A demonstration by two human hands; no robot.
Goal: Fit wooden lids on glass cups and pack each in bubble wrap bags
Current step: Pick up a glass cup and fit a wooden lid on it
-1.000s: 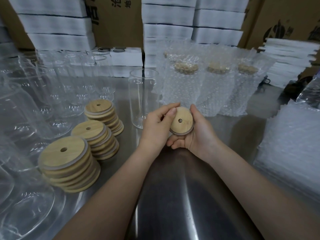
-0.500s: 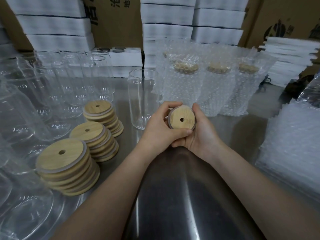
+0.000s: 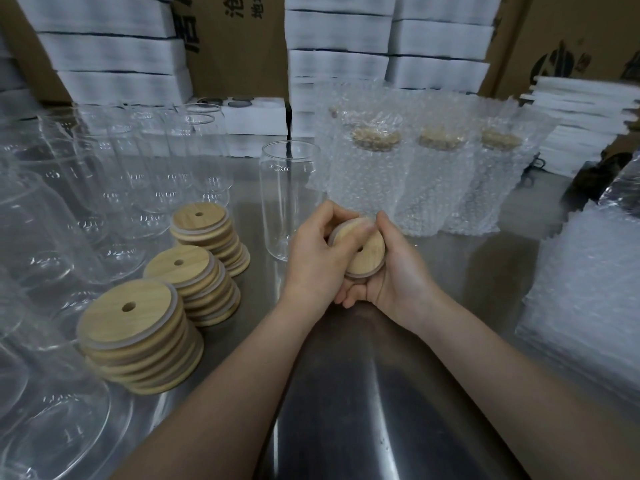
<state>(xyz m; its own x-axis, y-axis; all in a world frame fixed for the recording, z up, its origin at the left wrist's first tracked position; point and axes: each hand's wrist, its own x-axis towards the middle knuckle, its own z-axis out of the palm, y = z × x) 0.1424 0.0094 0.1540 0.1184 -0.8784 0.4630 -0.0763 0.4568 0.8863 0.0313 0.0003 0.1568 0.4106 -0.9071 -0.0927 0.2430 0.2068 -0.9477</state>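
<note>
Both hands hold a round wooden lid (image 3: 369, 252) with a small centre hole above the metal table. My left hand (image 3: 317, 258) curls round its left edge, thumb across the lid's top. My right hand (image 3: 394, 271) cups it from the right and below. Just behind my left hand stands an empty glass cup (image 3: 282, 188), upright and open. Three stacks of wooden lids (image 3: 138, 334) sit to the left. Cups with lids, wrapped in bubble wrap bags (image 3: 372, 171), stand in a row behind my hands.
Several empty glass cups (image 3: 114, 174) crowd the left side of the steel table (image 3: 346, 410). A pile of flat bubble wrap bags (image 3: 588, 299) lies at the right. White foam trays (image 3: 114, 53) and cardboard boxes (image 3: 235, 39) line the back.
The lid has been turned in my hands; my left thumb now lies across its top, and both hands sit slightly closer together.
</note>
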